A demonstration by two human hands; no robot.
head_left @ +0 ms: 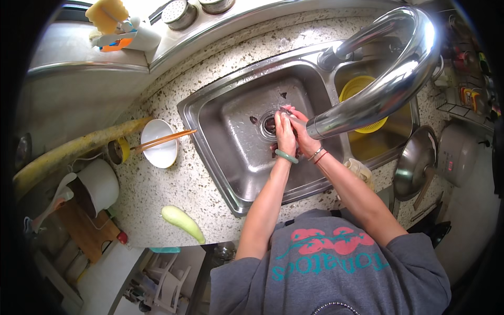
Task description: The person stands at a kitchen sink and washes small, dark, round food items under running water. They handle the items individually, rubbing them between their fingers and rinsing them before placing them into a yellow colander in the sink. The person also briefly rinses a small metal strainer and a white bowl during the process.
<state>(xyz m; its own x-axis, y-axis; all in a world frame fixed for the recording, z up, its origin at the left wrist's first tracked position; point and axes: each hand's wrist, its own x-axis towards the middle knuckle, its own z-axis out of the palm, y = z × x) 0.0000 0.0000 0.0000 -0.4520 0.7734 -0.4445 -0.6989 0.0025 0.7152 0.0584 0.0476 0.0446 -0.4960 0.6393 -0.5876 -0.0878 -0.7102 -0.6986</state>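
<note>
Hands [285,137], fingers [284,122] loosely extended, touch each other beside the faucet [375,98].

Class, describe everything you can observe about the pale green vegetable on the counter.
The vegetable is long, smooth-skinned and pale green, gently curved, and looks whole. It lies on its side on the speckled countertop, left of the sink, one end near the countertop's front edge. Only the countertop touches it.
</note>
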